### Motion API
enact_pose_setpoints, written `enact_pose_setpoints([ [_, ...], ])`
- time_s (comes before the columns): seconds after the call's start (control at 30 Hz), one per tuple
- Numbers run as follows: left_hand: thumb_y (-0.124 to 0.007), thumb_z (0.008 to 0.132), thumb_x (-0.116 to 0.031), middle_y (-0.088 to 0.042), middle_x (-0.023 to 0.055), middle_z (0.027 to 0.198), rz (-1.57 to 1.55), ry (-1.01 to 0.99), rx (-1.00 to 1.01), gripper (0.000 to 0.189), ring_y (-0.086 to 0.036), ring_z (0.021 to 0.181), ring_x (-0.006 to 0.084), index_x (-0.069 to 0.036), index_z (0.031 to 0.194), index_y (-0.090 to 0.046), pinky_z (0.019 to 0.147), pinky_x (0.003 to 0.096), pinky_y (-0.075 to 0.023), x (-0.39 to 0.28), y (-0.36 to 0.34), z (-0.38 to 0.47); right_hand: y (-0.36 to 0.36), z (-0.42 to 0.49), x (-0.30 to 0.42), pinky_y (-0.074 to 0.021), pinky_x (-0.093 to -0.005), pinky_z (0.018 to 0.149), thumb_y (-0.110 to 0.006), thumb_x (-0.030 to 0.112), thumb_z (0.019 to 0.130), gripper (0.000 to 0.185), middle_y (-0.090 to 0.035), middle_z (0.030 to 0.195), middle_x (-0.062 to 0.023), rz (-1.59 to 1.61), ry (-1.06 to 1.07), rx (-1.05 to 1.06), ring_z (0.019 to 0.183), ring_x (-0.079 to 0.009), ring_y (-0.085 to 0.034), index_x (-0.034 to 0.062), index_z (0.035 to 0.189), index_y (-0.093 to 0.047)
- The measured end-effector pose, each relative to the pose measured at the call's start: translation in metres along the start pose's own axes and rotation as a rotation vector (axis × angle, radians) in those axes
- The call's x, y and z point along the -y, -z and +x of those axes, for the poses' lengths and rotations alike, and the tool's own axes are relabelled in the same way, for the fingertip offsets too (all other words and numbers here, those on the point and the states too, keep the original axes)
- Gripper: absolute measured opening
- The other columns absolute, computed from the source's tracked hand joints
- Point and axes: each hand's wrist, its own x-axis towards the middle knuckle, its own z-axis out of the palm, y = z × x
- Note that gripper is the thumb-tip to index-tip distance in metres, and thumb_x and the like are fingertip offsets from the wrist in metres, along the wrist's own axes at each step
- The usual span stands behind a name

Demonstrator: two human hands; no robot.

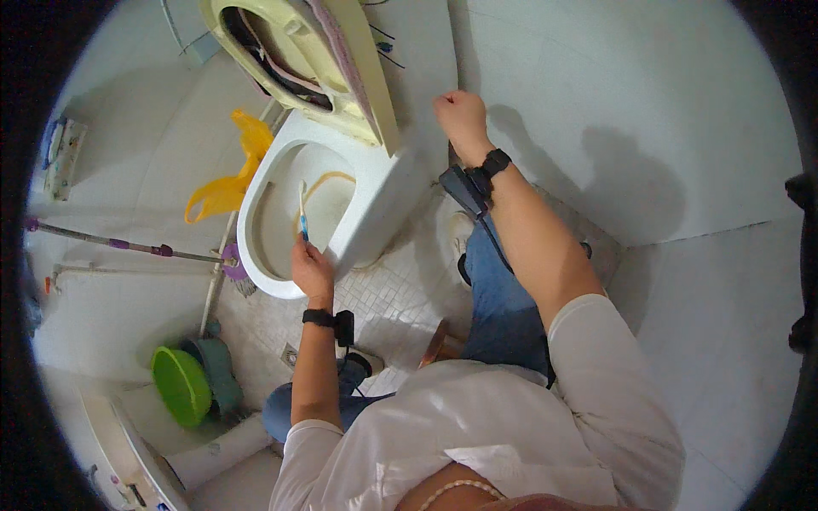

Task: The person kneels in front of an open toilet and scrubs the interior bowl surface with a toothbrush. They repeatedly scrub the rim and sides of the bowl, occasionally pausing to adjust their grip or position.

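My left hand [313, 269] is closed on the handle of a blue-and-white toothbrush [302, 207], at the near rim of a white toilet bowl [257, 217]. The brush head points away from me over the bowl's inside, where a brownish-yellow ring [329, 175] shows. To the right, my right hand [461, 118] is curled into a fist beside the toilet's rear part, near the wall; nothing is seen in it, though the inside of the fist is hidden. The yellowish toilet seat and lid [348, 83] stand raised at the back.
A yellow plastic bag [220, 195] hangs left of the bowl. A mop with a metal pole [192, 254] leans there. Green [181, 386] and grey-green [220, 377] basins stand lower left, near a white pipe [220, 453]. A wooden stool [436, 345] is between my legs, and a wall rises at right.
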Motion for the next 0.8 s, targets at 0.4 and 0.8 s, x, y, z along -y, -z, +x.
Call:
enact_pose_setpoints([
  [0.4, -0.052, 0.091, -0.01, -0.063, 0.019, 0.095, -0.382, 0.022, 0.092, 0.027, -0.062, 0.085, 0.0293, -0.001, 0.116, -0.058, 0.077, 0.0361, -0.0486, 0.007, 0.024, 0.004, -0.011, -0.024, 0.035, -0.043, -0.0242, 0.059, -0.062, 0.014, 0.087, 0.015, -0.06, 0.074, -0.002, 0.656, -0.154, 0.117, 0.064, -0.0103, -0.054, -0.0006, 0.088, -0.064],
  [0.8, -0.06, 0.082, -0.012, -0.066, 0.0176, 0.094, -0.479, 0.344, 0.099, 0.029, -0.064, 0.087, 0.0248, 0.0, 0.109, -0.061, 0.077, 0.0335, -0.0501, 0.075, 0.09, 0.024, -0.058, -0.063, 0.074, -0.0411, -0.0238, 0.062, -0.062, 0.013, 0.088, 0.012, -0.055, 0.071, -0.0011, 0.854, -0.05, 0.213, 0.065, -0.0103, -0.049, 0.0006, 0.087, -0.061],
])
